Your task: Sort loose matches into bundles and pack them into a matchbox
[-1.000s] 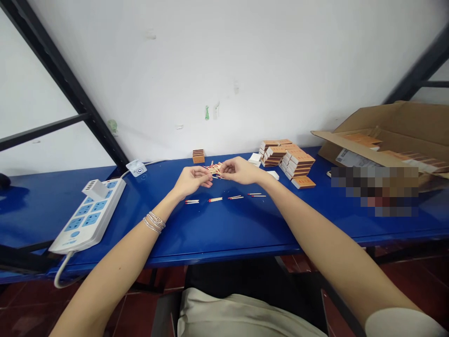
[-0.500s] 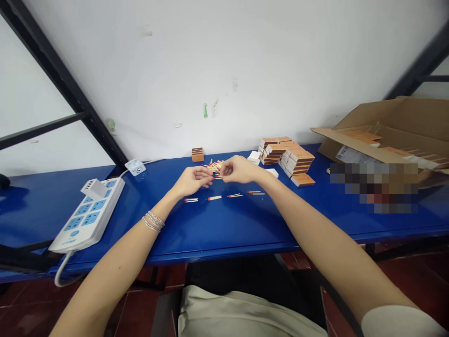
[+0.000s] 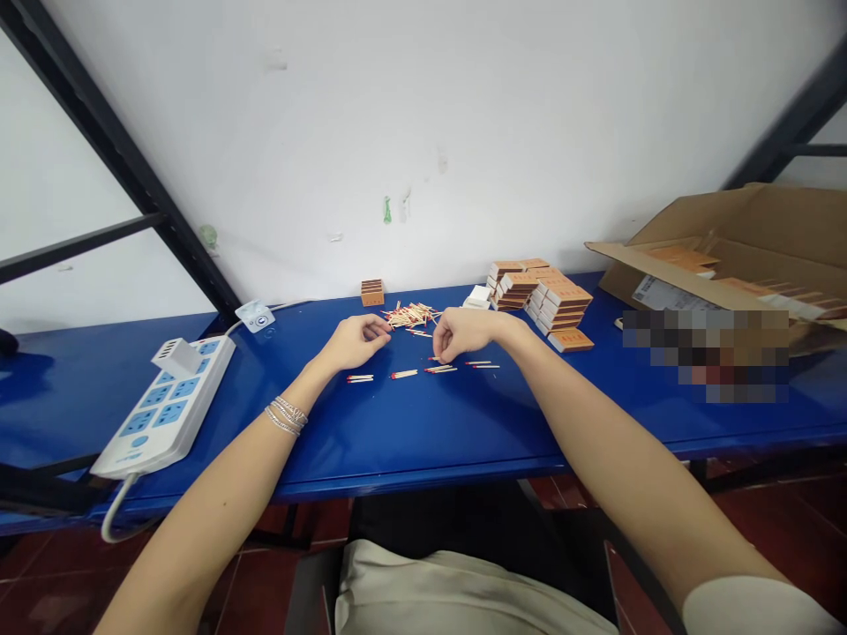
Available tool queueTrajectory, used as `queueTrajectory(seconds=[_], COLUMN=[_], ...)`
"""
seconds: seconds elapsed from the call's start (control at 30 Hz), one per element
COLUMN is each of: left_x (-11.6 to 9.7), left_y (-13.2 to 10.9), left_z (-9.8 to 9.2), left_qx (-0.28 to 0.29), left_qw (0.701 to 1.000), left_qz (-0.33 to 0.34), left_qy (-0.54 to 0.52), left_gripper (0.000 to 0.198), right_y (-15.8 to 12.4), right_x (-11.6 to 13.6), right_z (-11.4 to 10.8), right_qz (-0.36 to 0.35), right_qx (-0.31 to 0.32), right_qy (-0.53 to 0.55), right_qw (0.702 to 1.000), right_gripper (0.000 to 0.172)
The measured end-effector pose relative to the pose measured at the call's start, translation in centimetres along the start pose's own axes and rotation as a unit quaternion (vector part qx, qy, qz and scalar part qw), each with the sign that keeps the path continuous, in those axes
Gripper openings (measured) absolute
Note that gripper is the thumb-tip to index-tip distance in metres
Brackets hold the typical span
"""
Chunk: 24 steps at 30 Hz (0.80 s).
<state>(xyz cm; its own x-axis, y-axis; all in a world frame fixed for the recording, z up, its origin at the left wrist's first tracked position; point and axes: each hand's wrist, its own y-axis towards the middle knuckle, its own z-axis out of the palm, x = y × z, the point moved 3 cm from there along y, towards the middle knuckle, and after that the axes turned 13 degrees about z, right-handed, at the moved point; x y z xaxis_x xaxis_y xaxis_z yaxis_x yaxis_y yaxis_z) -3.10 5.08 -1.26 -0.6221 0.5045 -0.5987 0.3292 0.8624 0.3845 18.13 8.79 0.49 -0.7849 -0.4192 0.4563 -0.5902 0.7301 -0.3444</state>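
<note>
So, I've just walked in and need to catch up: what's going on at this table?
A person is working with red-tipped wooden matches on a blue table. The right hand reaches down to a small group of matches in a row, while the left hand rests beside a loose pile of matches. Stacked matchboxes sit behind.

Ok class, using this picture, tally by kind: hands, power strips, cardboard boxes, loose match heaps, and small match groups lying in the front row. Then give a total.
Hands (left hand, right hand): 2
Power strip: 1
Cardboard box: 1
Loose match heap: 1
Small match groups: 4
Total: 9
</note>
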Motion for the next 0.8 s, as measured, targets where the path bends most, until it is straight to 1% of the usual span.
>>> queueTrajectory(seconds=[0.1,0.27,0.33,0.43,0.5,0.63,0.8], left_x=[0.2,0.2,-0.3,-1.7,-2.4,-2.5,-1.9], left_y=[0.0,-0.1,-0.1,-0.3,-0.3,-0.2,-0.2], left_z=[-0.1,0.1,0.4,1.0,1.3,1.5,1.4], left_qx=[-0.010,-0.008,0.004,0.019,0.005,-0.036,-0.048], left_qw=[1.000,0.999,0.998,0.990,0.982,0.973,0.974], left_qz=[-0.002,0.007,0.018,0.029,0.027,0.020,0.022], left_qy=[-0.016,-0.040,-0.066,-0.139,-0.187,-0.226,-0.219], left_gripper=[0.020,0.021,0.024,0.030,0.035,0.038,0.035], right_y=[0.0,0.3,0.4,0.5,0.8,1.5,2.0], right_x=[-0.4,-0.7,-0.4,0.3,0.8,1.1,1.1], right_z=[-0.3,-0.6,-0.5,-0.2,0.2,0.7,1.1], right_qz=[-0.009,-0.044,-0.070,-0.099,-0.109,-0.130,-0.122], right_qx=[-0.015,-0.022,-0.031,-0.050,-0.056,-0.073,-0.096], right_qy=[0.028,0.099,0.163,0.259,0.295,0.322,0.309], right_qw=[0.999,0.994,0.984,0.959,0.947,0.935,0.938], right_gripper=[0.011,0.017,0.019,0.022,0.023,0.024,0.023])
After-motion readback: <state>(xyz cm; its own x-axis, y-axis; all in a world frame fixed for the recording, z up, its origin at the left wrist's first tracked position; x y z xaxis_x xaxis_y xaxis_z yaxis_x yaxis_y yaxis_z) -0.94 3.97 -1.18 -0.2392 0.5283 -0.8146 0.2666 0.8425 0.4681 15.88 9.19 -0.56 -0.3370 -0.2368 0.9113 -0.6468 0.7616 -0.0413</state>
